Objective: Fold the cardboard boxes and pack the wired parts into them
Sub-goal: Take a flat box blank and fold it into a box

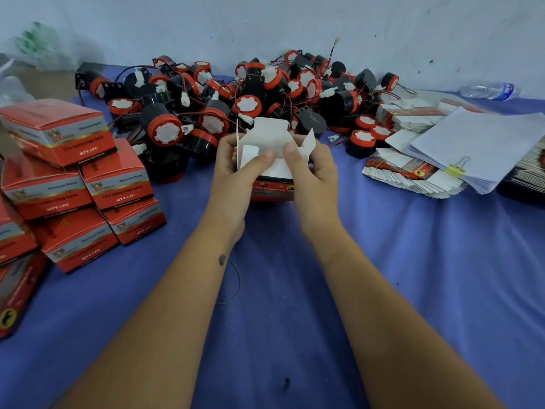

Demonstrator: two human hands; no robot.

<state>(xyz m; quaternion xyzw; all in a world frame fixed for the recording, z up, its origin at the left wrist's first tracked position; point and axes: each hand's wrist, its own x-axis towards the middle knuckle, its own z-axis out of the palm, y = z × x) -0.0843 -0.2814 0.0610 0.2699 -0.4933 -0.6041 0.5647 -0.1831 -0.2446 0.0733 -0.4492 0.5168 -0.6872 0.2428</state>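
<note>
Both hands hold one red cardboard box [272, 184] at frame centre, its open end up and white flaps [269, 134] raised. The left hand [236, 169] grips the left side, thumb pressing a small flap inward. The right hand [312, 169] grips the right side, thumb on the inner white panel. The box bottom rests on or just above the blue cloth [295, 290]; which cannot be told. The pile of black-and-red wired parts [236, 95] lies at 12 o'clock. Folded boxes [76, 184] are stacked at 9 o'clock. Flat box blanks [413, 175] lie at 3 o'clock.
</note>
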